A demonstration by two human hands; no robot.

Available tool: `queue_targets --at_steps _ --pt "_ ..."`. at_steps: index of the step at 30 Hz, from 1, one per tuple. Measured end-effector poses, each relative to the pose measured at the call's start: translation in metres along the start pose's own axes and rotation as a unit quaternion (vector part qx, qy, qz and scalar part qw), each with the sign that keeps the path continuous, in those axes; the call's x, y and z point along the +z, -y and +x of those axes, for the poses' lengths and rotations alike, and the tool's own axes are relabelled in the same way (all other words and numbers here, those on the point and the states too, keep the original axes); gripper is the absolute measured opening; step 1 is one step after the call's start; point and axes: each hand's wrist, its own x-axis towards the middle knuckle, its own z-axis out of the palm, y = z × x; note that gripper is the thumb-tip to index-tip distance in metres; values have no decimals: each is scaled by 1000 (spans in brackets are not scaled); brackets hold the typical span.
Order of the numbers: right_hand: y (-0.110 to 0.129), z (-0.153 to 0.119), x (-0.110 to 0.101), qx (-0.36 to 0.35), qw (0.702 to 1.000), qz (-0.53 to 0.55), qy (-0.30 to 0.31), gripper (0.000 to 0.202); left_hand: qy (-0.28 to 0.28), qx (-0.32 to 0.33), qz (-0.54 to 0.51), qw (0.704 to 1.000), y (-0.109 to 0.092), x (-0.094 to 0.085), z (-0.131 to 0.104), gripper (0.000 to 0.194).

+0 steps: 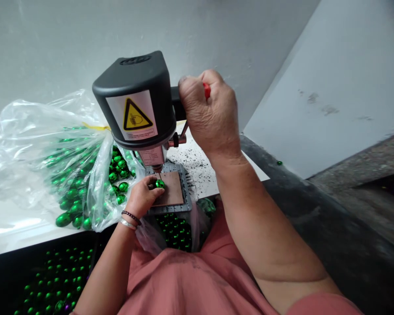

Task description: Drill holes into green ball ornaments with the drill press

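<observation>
Green ball [160, 184] pinched on the board, right under the drill

The white table [6, 240] carries the work, with the drill press [134, 74] upright near its middle. Its metal base [185, 177] sits close to the person, probably so that both arms reach it easily. To the left, a large clear bag [19, 144] full of green balls lies on its side, its neck gathered with a yellow tie [96, 127]; a mouth of plastic with more balls faces the base, within short reach of the left hand [140, 197]. At the near left, a black tray [3, 273] holds many green balls lower down, and more lie just below the near edge of the base.

A brown board [175, 192] lies flat on the base, likely to shield the metal under the ball. Dark shavings [200, 168] are scattered to its right.

The right hand [213, 116] is closed firmly around the lever [206, 90], whose red end shows between the fingers; that grip seems to give control of the drill's height. The left hand is narrowed on the ball, thumb and fingers at its left side, presumably so it cannot roll. The thin bit [160, 176] points at the ball's top; whether they touch is too small to tell.
</observation>
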Motion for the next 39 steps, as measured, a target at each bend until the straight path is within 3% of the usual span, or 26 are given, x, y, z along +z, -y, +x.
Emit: queue_targets --at_steps 5,11,22,29,39 --pt "1 -1 -1 6 1000 -5 1 35 -11 19 41 999 -7 5 3 42" --pt "4 -7 -6 -7 1000 21 14 35 2 14 28 999 -2 8 8 45" --pt "1 -68 -24 -59 997 -58 1 16 3 34 71 997 -1 9 5 33" --pt "-11 -88 -21 -100 987 -117 -36 10 -4 50 88 995 -1 9 3 28" --pt "-21 -103 -12 -122 984 -108 -74 4 -18 41 111 993 3 14 2 35"
